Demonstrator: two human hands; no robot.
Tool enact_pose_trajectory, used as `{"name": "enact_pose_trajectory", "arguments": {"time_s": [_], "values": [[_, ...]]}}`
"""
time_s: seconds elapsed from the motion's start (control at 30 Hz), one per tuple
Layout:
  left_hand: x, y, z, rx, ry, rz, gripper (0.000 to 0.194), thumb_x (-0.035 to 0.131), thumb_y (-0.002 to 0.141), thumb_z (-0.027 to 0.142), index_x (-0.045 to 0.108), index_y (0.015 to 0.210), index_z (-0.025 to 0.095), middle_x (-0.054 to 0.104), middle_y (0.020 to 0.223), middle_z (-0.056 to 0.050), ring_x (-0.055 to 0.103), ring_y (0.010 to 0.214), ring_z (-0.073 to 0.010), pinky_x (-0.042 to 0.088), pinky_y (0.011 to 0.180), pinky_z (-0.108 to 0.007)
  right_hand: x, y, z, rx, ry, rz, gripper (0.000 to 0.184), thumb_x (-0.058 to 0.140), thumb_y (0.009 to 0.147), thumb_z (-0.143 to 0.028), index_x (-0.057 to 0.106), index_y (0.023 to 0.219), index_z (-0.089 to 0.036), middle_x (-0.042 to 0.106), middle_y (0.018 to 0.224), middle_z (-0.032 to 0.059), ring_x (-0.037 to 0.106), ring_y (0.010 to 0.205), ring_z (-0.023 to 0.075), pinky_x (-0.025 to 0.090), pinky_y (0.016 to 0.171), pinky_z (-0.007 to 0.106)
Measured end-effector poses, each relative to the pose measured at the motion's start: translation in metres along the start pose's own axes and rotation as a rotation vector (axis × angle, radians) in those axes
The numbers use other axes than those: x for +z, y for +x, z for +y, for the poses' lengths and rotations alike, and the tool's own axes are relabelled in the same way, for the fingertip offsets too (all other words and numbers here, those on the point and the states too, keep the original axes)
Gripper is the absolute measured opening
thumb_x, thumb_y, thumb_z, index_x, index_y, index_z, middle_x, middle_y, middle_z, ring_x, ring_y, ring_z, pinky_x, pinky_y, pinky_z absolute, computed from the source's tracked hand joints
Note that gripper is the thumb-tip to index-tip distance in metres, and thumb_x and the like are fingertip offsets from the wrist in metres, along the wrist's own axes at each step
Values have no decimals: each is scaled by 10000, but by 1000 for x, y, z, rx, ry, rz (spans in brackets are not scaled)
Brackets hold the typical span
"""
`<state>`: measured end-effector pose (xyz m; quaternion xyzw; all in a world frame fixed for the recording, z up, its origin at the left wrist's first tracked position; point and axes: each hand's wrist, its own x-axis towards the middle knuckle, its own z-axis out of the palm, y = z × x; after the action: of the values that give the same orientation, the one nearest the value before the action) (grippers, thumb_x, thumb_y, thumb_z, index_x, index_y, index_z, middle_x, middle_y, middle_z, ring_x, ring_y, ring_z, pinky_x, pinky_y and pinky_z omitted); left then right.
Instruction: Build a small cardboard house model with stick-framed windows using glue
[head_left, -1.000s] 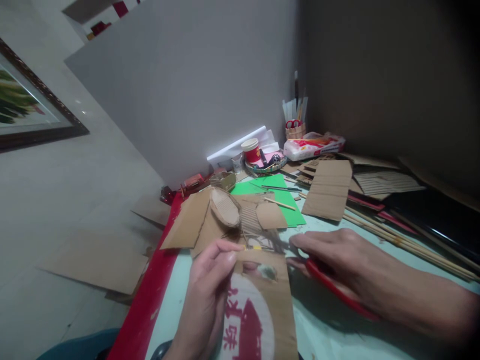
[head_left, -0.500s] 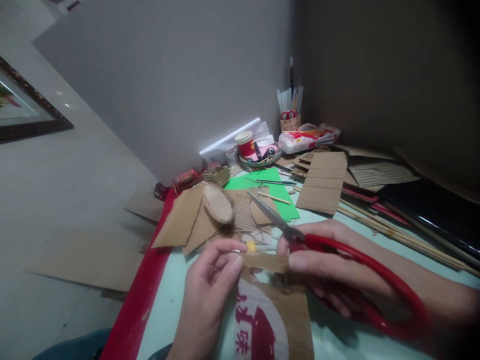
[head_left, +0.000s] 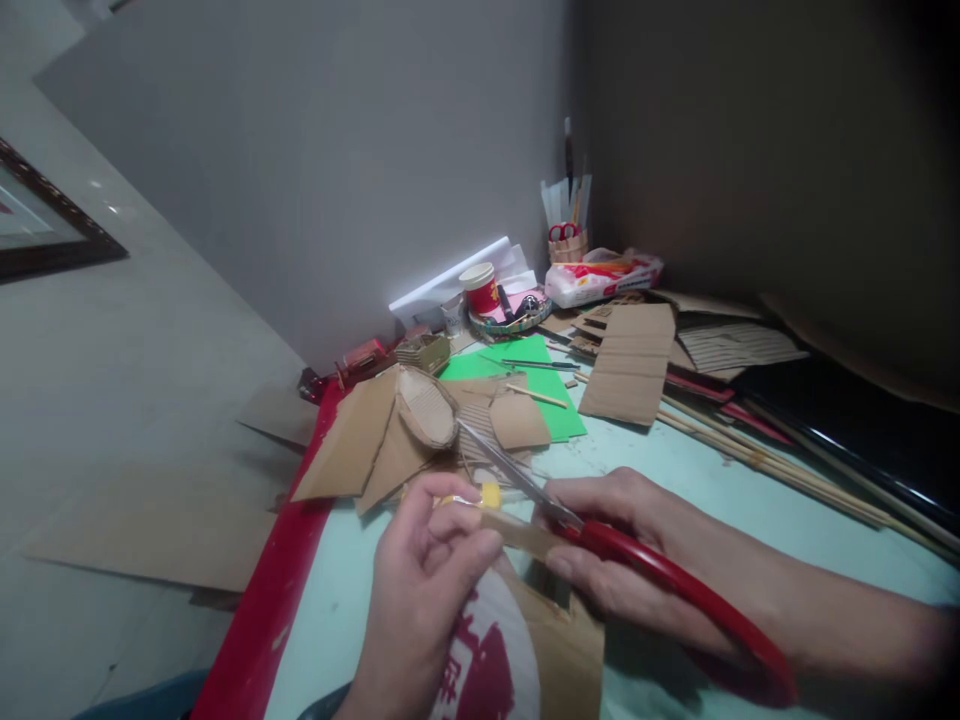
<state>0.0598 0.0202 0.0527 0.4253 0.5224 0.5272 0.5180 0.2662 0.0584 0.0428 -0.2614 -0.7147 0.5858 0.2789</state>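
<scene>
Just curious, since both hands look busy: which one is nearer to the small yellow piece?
The left. The left hand has the small yellow piece close by its fingertips; the right hand, with the red-handled scissors in its grip, is farther off to the right.

Red Flares Against Pale Aqua

Here come the scissors point(head_left: 611, 543), blazing red at the handles, silver-grey along the blades! Bright yellow on the small cap point(head_left: 490, 496); brown across the printed sheet point(head_left: 566, 640), bearing a white disc and deep-red print. Vivid green paper point(head_left: 566, 405) now, pale aqua tabletop point(head_left: 337, 570), red border point(head_left: 277, 590). Red-and-white cup point(head_left: 481, 294)! And fine stripes on tan corrugated cardboard point(head_left: 739, 345)!
</scene>
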Motion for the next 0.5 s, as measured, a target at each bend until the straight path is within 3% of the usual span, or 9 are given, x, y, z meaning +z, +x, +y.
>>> {"name": "enact_pose_trajectory", "arguments": {"time_s": [0.1, 0.2, 0.27, 0.3, 0.37, 0.43, 0.5], "values": [[-11, 9, 3, -82, -210, -119, 177, 783, 893, 310, 727, 1034, 220, 771, 788, -12, 661, 621, -106, 511, 630, -178, -2, 1, 1, 0, -55, 79, 206, 675, 934, -309, 520, 845, -207, 501, 731, -43, 408, 633, 130, 339, 552, 247], [-23, 15, 10, -158, -424, -251, 251, 682, 950, 373, 780, 1083, 185, 812, 1003, -106, 751, 915, -220, 573, 850, -300, -3, 3, 0, -42, -81, 235, 246, 652, 951, -348, 517, 805, -202, 507, 731, -28, 426, 642, 137, 360, 569, 251], [-32, 15, 14, -202, -481, -383, 350, 710, 912, 442, 805, 1102, 164, 822, 1067, -151, 761, 1010, -282, 582, 912, -357, -3, 3, -2, -66, -78, 331, 265, 644, 958, -367, 513, 797, -203, 521, 722, -20, 449, 630, 137, 369, 554, 249], [-37, 15, 14, -200, -515, -352, 413, 658, 935, 493, 800, 1151, 171, 808, 1163, -161, 756, 1058, -300, 583, 936, -386, -3, 3, -2, -72, -74, 374, 272, 630, 969, -381, 506, 802, -207, 523, 693, -24, 459, 599, 133, 365, 527, 245], [-44, 14, 11, -256, -562, -341, 510, 580, 956, 593, 774, 1248, 223, 788, 1264, -139, 762, 1088, -283, 608, 876, -338, -2, 4, -2, -81, -53, 462, 266, 572, 1005, -415, 482, 844, -224, 502, 605, -53, 459, 502, 121, 347, 455, 234], [-48, 18, 2, -141, -566, -359, 567, 732, 844, 606, 743, 1307, 278, 753, 1351, -127, 698, 1231, -359, 592, 963, -438, -3, 5, -1, -96, -18, 546, 242, 504, 1037, -435, 464, 901, -238, 488, 550, -80, 465, 437, 117, 355, 415, 222], [-44, 25, -12, -21, -545, -338, 602, 853, 782, 443, 703, 1352, 322, 725, 1403, -100, 625, 1329, -394, 504, 1095, -506, -4, 7, 1, -115, 0, 605, 219, 482, 1045, -432, 458, 934, -244, 519, 571, -79, 518, 451, 121, 414, 435, 220]]}}
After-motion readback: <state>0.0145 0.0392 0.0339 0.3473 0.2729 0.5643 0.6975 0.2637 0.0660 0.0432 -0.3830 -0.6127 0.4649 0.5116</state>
